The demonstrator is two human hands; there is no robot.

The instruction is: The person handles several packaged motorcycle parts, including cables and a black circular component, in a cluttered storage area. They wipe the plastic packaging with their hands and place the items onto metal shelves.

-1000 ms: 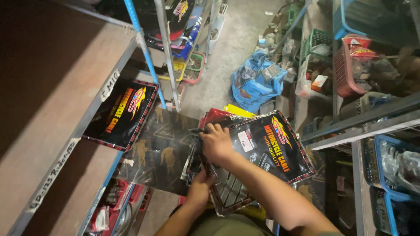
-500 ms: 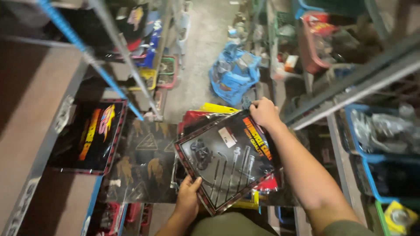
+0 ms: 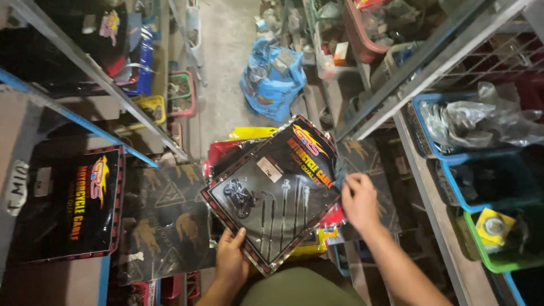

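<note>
Item: black cable packet [image 3: 283, 192], flat, glossy, red-edged, with flame artwork and a row of cables printed on its face. It sits tilted at the centre of the view, held over a stack of similar packets [image 3: 238, 148] whose red and yellow edges show behind it; how many lie there you cannot count.

Your left hand [image 3: 231, 258] grips the packet's near lower edge, thumb on the face, the other fingers hidden beneath. Your right hand [image 3: 358, 199] lies at the packet's right edge, fingers curled; whether it pinches the packet or the film behind it is hard to make out.

Left: a second black packet [image 3: 71, 204] lies flat on a shelf [image 3: 17, 141], its left part lost in shadow. Just beside it, a dark clear sleeve with gold triangle marks [image 3: 167, 221].

Right: blue crate [image 3: 447, 153] holding crumpled grey plastic, cut off by the shelf frame; green crate [image 3: 498, 263] with a yellow box [image 3: 494, 225], partly out of view.

Far: blue sack [image 3: 272, 76] on the floor, its contents indistinct.
</note>
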